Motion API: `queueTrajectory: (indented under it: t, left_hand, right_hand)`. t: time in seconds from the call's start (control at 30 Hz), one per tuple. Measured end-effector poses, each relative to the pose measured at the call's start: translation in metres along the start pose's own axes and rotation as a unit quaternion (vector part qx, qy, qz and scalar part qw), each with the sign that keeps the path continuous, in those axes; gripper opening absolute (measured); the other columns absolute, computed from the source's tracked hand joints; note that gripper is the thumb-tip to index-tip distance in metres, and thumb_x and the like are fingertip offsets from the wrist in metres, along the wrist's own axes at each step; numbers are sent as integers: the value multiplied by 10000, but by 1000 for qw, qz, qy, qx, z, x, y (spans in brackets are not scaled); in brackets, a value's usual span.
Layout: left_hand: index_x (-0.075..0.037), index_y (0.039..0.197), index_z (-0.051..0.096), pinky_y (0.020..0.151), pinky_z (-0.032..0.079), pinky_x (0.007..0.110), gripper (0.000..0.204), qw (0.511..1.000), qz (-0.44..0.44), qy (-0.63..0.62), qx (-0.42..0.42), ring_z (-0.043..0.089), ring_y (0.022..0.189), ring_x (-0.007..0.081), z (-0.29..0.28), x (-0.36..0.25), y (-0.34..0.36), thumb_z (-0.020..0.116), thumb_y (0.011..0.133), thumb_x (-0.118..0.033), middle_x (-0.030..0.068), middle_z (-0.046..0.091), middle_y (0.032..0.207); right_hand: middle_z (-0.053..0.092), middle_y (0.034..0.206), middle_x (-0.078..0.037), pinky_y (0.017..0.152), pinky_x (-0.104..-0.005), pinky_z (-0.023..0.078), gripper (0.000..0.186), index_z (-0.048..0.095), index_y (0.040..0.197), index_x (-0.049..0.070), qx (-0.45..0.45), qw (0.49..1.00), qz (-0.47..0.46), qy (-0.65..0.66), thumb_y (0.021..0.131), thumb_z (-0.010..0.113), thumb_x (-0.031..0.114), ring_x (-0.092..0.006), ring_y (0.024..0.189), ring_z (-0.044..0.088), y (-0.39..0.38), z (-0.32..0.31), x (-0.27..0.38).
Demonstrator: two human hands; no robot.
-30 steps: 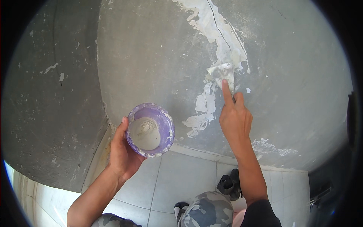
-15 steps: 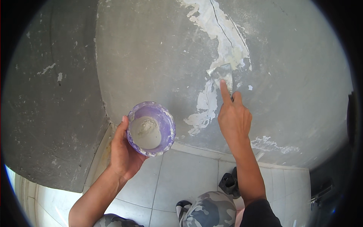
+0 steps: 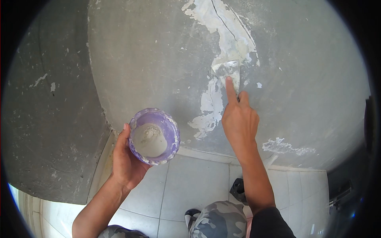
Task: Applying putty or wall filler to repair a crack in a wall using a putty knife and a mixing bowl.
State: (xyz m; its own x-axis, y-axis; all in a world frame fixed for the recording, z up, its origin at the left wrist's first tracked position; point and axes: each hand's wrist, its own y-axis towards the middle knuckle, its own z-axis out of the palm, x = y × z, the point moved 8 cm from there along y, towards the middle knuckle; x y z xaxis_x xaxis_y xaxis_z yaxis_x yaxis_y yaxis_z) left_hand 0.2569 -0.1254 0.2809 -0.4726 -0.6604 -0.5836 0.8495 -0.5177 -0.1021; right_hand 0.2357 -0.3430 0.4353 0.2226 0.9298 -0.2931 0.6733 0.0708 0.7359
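My left hand [image 3: 127, 160] grips a purple bowl [image 3: 173, 135] by its side, thumb at the rim. Pale, wet-looking filler paste [image 3: 149, 142] lies inside it, and more is smeared along the rim. My right hand [image 3: 240, 123] is closed round a putty knife [image 3: 230, 70], index finger stretched along its blade. The knife's handle is mostly hidden by the hand. Its smeared blade rests against the grey wall [image 3: 166, 59], over a whitish patch [image 3: 222, 35] with a dark crack running through its upper part. Below the blade, a second whitish strip [image 3: 208, 107] continues down.
A darker wall section [image 3: 51, 119] meets this wall at a corner on the left. Pale floor tiles [image 3: 194, 180] lie below, with a dark object [image 3: 239, 190] near my right forearm. My camouflage-clad knee [image 3: 220, 220] shows at the bottom. Another flaked patch [image 3: 287, 146] sits low on the right.
The view has shifted slightly, so the wall patch appears further left and up. The putty knife stays against the patch, slightly turned; the bowl is still held in my left hand.
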Motion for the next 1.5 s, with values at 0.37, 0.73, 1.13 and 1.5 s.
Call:
queueTrajectory:
  t: [0.37,0.73,1.13,1.5]
  left_hand:
    - [-103,1476,448,1093,410,495,830,999,14,16,-25,496,1335,284,-8,2,4,449,932,-730,116,507,1456]
    - [-111,1470,442,1061,438,493,814,1000,11,-1,-8,518,1315,274,-6,6,9,463,935,-724,112,512,1440]
    - [-110,1473,451,1098,408,511,809,1000,22,1,-14,497,1335,291,-4,-1,4,463,938,-717,115,508,1454]
    - [-107,1469,438,1058,442,494,812,1000,23,5,-1,515,1315,270,-5,4,9,458,943,-725,111,512,1437]
  right_hand:
    - [558,839,-129,442,-390,458,664,511,1466,80,-33,996,31,72,818,623,-7,-264,487,570,-13,-19,-1]
    - [564,834,-154,436,-408,461,667,513,1463,69,119,990,31,70,809,628,3,-289,470,584,-72,28,3]
    - [566,862,-156,450,-419,463,703,487,1489,99,96,995,27,32,807,619,-15,-306,477,580,-75,37,2]
    - [580,789,-151,519,-432,482,639,486,1478,63,-5,992,109,56,856,604,-27,-316,585,615,16,-17,-17]
